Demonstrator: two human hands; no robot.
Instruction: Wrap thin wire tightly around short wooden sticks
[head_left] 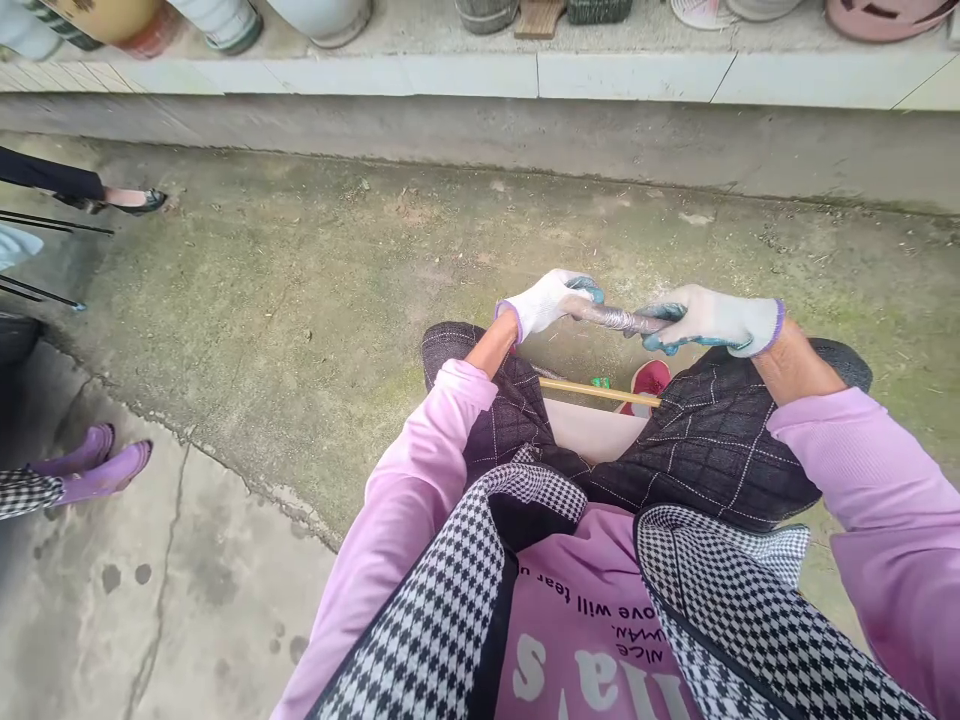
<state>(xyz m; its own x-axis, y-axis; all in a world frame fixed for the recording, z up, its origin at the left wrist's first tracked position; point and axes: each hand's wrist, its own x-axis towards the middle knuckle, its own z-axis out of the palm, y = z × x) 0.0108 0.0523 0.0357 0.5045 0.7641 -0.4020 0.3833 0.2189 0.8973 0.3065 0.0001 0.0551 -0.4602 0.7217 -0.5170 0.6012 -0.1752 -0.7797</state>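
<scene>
Both my hands wear white knit gloves with blue-green coated palms and purple cuffs. They hold a short grey stick [619,318] in front of my knees, nearly level, with a shiny silvery wrapping around its middle. My left hand [555,300] is closed on one end. On the other end, the fingers of my right hand [709,318] are wrapped round it. What the wrapping is made of, I cannot tell. Below, a thin yellowish rod [592,388] lies across between my thighs. A small green thing [600,382] shows just behind the rod, beside my red shoe [651,380].
A tiled ledge [472,76] runs along the far side, bearing several flower pots [322,20]. Mossy concrete ground [300,290] spreads before me. At the left are one person's black shoe [142,200], another's purple boots [105,470] and thin dark rods [45,290].
</scene>
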